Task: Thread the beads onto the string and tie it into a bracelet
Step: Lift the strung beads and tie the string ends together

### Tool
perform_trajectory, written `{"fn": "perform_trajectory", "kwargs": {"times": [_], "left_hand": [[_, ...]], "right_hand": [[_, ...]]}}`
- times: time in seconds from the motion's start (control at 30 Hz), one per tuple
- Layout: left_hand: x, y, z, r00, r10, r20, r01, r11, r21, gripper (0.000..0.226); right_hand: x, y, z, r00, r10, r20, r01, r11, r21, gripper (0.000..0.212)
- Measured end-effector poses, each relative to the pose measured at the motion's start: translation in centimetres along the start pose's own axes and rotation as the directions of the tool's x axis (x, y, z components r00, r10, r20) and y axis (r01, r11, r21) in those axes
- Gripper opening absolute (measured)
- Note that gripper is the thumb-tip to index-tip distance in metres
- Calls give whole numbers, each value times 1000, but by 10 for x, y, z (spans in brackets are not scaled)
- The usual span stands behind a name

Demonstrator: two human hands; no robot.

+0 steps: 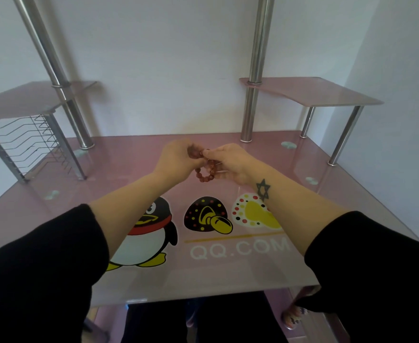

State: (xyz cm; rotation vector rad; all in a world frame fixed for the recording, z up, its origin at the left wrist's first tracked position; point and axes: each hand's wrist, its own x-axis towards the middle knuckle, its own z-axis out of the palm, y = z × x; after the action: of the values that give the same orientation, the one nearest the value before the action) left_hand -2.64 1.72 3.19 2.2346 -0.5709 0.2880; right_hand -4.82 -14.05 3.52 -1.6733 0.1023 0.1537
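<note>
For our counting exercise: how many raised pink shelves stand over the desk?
2. The left shelf sits above the wire rack; the right shelf stands on thin chrome legs. None seems hidden.

Single head-worn wide-angle view, forward and down, close over the pink glass desk [119,169] toward the white wall [166,70].

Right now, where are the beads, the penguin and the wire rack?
beads [199,173]: head view, lower left of the hanging loop.
penguin [143,246]: head view, its white belly.
wire rack [26,144]: head view, its middle wires.
</note>
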Motion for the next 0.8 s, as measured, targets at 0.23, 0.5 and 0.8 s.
{"fn": "perform_trajectory", "kwargs": {"times": [0.23,0.5,0.8], "left_hand": [[6,-2,-3,934,-324,150,356,874,-329,18],[6,4,-10,784,-432,445,619,496,-609,14],[6,-5,-9,702,-489,518,712,505,-488,23]], "right_hand": [[0,-2,-2,1000,-15,-28,17,997,81,37],[4,2,3,995,-25,-94,27,1000,14,20],[3,-5,4,995,-21,-103,41,978,206,12]]}}
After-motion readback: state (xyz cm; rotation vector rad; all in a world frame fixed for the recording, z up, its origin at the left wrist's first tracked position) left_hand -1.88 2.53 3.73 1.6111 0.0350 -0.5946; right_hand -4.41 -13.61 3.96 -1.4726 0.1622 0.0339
